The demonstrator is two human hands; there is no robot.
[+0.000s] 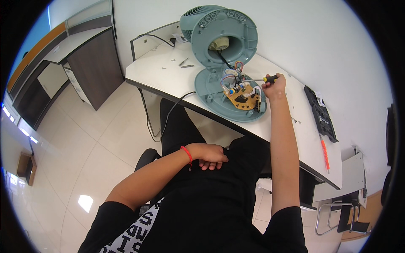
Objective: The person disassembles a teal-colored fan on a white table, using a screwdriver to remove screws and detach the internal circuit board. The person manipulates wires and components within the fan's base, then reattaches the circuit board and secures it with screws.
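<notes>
Right hand (275, 87): closed on screwdriver (270, 79). Left of it: base cover (206, 90), off; circuit board (249, 101), exposed, wires (239, 63) connected. Left hand (211, 153): half-curled, seemingly empty.

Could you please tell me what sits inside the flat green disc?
The green disc holds a yellowish circuit board and coloured wires; whatever lies beneath the board is covered.

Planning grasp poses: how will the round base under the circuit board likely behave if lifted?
The base looks like moulded plastic, so probably stiff and fairly light. A black cable runs from the fan body down toward it, so lifting may tug there. The circuit board has exposed parts, likely fragile if gripped.
</notes>
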